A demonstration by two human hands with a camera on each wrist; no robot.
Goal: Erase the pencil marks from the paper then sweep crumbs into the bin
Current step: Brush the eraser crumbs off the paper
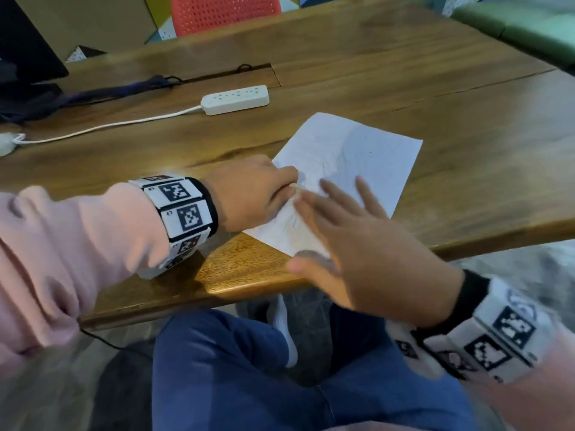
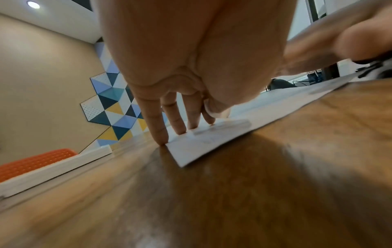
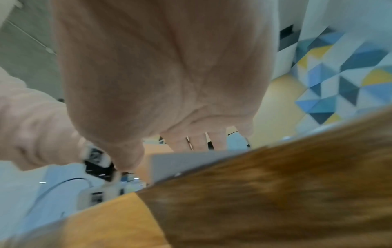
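Setting: a person sits at a wooden table [image 1: 357,63], seen from above by the head camera; blue trousers show below the table edge.
Paper: a white sheet [image 1: 357,157] lies flat on the table, turned at an angle, its near corner close to the table's front edge. Faint pencil marks [image 1: 329,168] cross its middle.
Left hand: the left hand [image 1: 249,194] rests at the sheet's left edge. In the left wrist view its fingers [image 2: 180,124] are straight and press their tips down on the paper [image 2: 201,144]; the outermost fingertip touches the wood just beside the sheet's edge. It grips nothing.
Right hand: the right hand [image 1: 364,244] is spread over the sheet's near part, palm down, fingers straight and apart, blurred by motion. It holds nothing that I can see. Whether the palm touches the paper, I cannot tell. Its fingertips are close to those of the left hand.
Wrists: both wear bands with black-and-white square markers, over pink sleeves [image 1: 62,250].
Power strip: a white power strip [image 1: 235,99] lies further back on the table, well apart from the paper, its white cord running left.
Chair: a red perforated chair [image 1: 224,10] stands behind the far side of the table.
Wall: coloured triangular panels [image 2: 114,107] show in the wrist views.
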